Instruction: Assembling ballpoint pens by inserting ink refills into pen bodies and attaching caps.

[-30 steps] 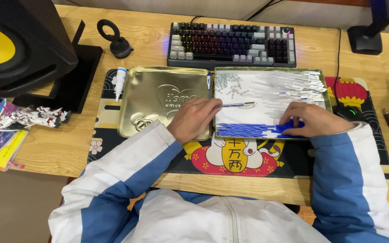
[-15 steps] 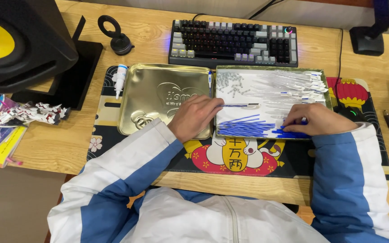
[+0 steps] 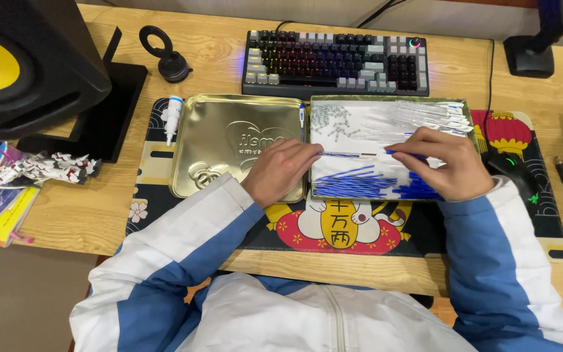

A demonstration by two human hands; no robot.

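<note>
Left hand (image 3: 281, 171) pinching blue pen refill (image 3: 341, 155), right hand (image 3: 444, 163) gripping its tip

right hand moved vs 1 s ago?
Yes. The right hand has come up from the near edge of the open tin tray, off the blue refills, toward the tray's middle, now pinching a blue pen part.

I see a light wooden desk (image 3: 184, 58) under warm, even light. A black speaker (image 3: 27, 62) with a yellow cone stands at its left end, and a backlit keyboard (image 3: 337, 62) sits at the back. A patterned desk mat (image 3: 353, 228) covers the middle.
</note>
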